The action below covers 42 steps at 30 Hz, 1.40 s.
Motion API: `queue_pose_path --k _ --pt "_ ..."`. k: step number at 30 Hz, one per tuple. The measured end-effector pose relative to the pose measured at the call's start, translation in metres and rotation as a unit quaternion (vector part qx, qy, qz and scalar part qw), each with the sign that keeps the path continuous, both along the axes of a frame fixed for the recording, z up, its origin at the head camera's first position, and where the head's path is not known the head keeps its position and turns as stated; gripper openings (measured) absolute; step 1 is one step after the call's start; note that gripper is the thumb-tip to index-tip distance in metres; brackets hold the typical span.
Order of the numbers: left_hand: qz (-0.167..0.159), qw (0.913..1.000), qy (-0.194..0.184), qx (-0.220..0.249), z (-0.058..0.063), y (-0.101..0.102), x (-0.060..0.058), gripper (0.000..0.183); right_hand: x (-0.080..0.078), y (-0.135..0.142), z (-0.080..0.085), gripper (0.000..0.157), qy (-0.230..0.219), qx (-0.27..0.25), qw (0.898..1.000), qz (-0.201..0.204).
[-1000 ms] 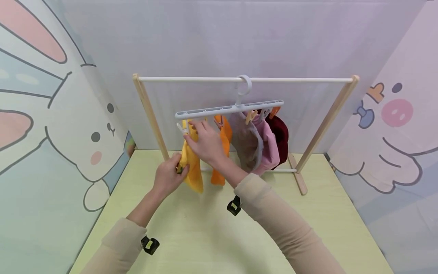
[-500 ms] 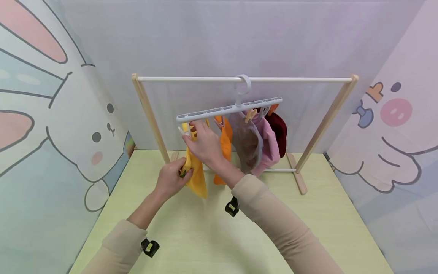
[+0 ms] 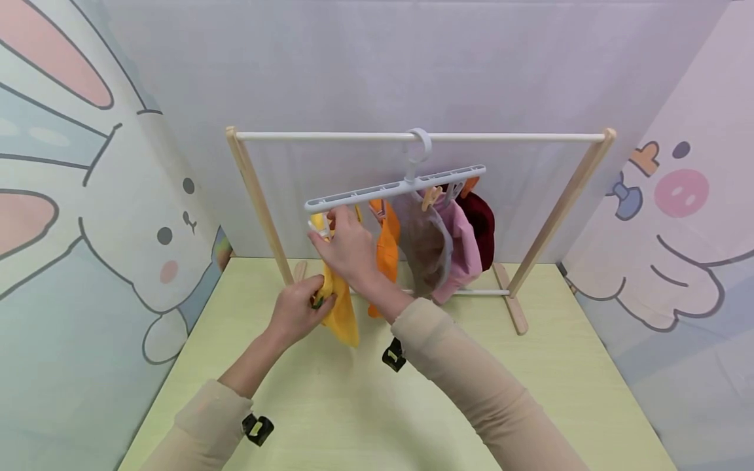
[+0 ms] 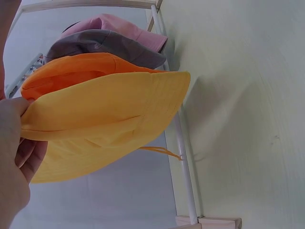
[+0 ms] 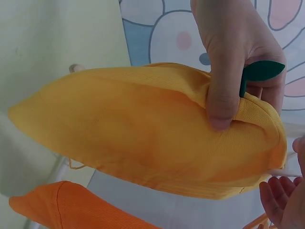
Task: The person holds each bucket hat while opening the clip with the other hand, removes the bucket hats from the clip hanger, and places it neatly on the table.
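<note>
My left hand (image 3: 294, 309) pinches a yellow bucket hat (image 4: 105, 107) between thumb and fingers. A green felt leaf (image 5: 265, 70) sticks out at its crown, beside the left thumb. With my right hand (image 3: 352, 252) I grip a white clothespin (image 3: 318, 227) at the left end of a light grey clip hanger (image 3: 377, 191). The pin reaches the yellow hat's edge in the right wrist view. Tilted down to the left, the hanger hooks over a white rod (image 3: 501, 138). Just right of my right hand an orange hat (image 3: 386, 255) hangs from a clip.
Further right on the hanger are a grey hat (image 3: 421, 252), a pink hat (image 3: 465, 245) and a dark red hat (image 3: 484, 226), held by clips. Wooden posts (image 3: 562, 216) carry the rod. The rack stands on a pale table (image 3: 330, 405), with printed cartoon walls (image 3: 177, 196) around.
The hanger's left end has dipped lower and its right end has risen. Both hands and the yellow hat have shifted slightly right and down, keeping their grips.
</note>
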<state>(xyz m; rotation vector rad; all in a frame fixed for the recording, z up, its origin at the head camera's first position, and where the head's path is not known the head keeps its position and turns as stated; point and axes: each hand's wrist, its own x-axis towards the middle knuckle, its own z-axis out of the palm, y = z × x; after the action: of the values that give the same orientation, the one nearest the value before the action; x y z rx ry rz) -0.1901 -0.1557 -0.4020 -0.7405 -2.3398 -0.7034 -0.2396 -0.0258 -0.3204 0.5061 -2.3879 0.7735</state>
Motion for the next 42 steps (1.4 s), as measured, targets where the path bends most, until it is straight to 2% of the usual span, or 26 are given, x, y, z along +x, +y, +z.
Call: queue_pose_path --k 8,23,32,42 --pt "-0.007 0.9998 0.02 -0.002 0.0012 0.0008 0.0006 0.023 0.001 -0.0034 -0.0004 0.037 0.02 0.01 0.999 -0.032" --pt "0.019 0.9992 0.034 0.002 0.0006 0.0011 0.0022 0.023 0.0037 -0.0016 0.0019 0.028 0.037 0.029 0.999 -0.014" --pt "0.024 0.9987 0.043 0.014 0.0014 0.0025 0.0021 0.024 0.0027 -0.0006 0.0011 0.025 0.058 0.014 0.998 -0.003" --pt "0.027 0.9983 0.046 0.024 0.001 0.0024 0.0008 0.024 0.0027 0.0008 0.0014 0.022 0.075 0.002 0.997 -0.021"
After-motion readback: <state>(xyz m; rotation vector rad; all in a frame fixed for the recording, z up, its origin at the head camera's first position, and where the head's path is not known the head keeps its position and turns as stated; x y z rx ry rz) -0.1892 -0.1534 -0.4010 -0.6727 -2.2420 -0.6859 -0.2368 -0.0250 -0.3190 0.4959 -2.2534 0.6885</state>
